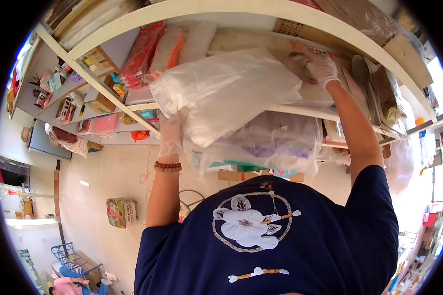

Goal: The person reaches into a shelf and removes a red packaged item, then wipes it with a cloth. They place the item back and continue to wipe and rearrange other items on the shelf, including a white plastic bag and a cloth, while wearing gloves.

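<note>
My left hand (172, 130), in a clear glove, is closed on the edge of a large stack of translucent plastic bags (221, 93) that lies over the shelf's front rail. My right hand (317, 66), also gloved, rests with bent, spread fingers on a flat beige package (300, 49) with red print at the back of the shelf. Red plastic packs (140, 56) and orange-edged bags (167, 49) lie left of the stack. A dark flat tool (360, 78) lies right of my right hand.
Shelves of boxes (98, 98) and small goods line the left. More wrapped bags (266, 137) fill the shelf below. A printed square stool (120, 211) stands on the tiled floor (98, 177). At bottom left, another person (71, 285) in pink is beside a blue trolley (66, 255).
</note>
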Tool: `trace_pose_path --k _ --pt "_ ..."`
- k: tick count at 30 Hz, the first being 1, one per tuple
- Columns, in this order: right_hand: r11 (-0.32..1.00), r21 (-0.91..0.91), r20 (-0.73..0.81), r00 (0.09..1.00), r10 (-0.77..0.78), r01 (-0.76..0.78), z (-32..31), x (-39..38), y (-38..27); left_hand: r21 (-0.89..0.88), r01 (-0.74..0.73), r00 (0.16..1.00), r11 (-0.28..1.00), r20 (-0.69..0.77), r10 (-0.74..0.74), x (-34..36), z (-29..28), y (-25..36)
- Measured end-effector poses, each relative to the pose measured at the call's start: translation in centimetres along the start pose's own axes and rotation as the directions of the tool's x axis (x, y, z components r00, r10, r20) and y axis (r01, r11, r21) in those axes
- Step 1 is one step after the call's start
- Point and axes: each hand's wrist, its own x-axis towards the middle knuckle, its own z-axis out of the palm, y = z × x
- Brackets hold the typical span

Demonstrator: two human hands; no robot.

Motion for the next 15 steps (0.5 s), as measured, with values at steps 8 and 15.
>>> trace_pose_path --k 8,15 --pt "0.835 0.096 -0.367 0.800 -0.476 0.541 0.0 7.1 -18.8 0.010 0.012 0.996 1.000 -0.085 -0.012 -0.4 -0.4 0.3" --pt "0.894 0.120 -0.090 0.901 -0.424 0.433 3.9 9.1 -12.2 0.008 0.002 0.981 1.000 -0.196 0.000 -1.4 0.2 0.4"
